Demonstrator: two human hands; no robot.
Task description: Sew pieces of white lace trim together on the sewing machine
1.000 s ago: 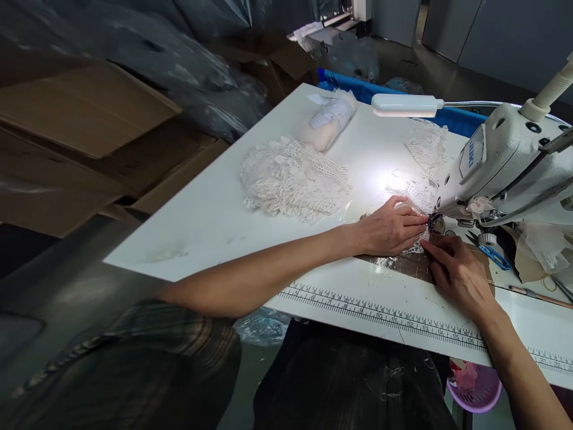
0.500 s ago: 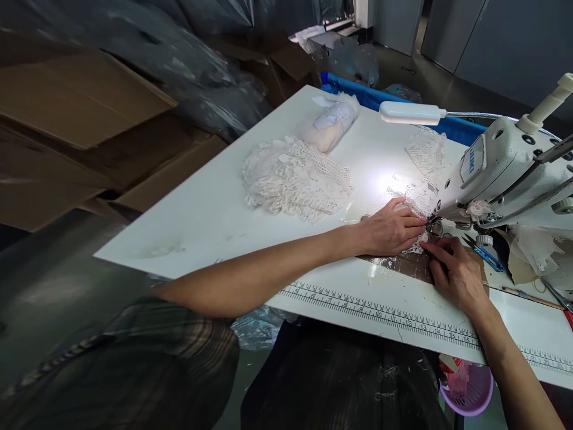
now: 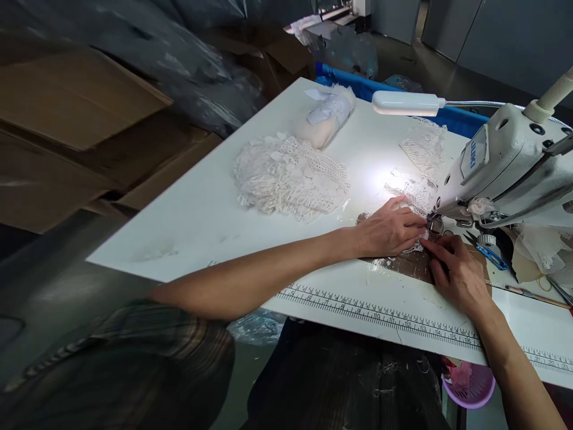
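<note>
White lace (image 3: 414, 186) lies under the needle area of the sewing machine (image 3: 487, 161). My left hand (image 3: 389, 230) rests palm down on this lace, its fingers stretched toward the presser foot. On the near right side of the foot, my right hand (image 3: 456, 269) has thumb and index finger together at the lace's edge. Another lace piece (image 3: 423, 146) lies farther back, left of the machine head. A big heap of white lace (image 3: 290, 176) sits left of my hands, touching or close to a wrapped pale roll (image 3: 326, 116).
A lamp (image 3: 407, 103) hangs over the table (image 3: 179, 221). Blue snips (image 3: 490, 257), an awl-like stick (image 3: 537, 296) and scraps lie at right. A printed ruler (image 3: 376, 313) runs along the front edge. Cardboard boxes (image 3: 80, 101) stand left; a purple basket (image 3: 477, 391) is below.
The view has shifted slightly, so the table items sit a little farther left and higher. Both hands keep nearly the same place by the presser foot.
</note>
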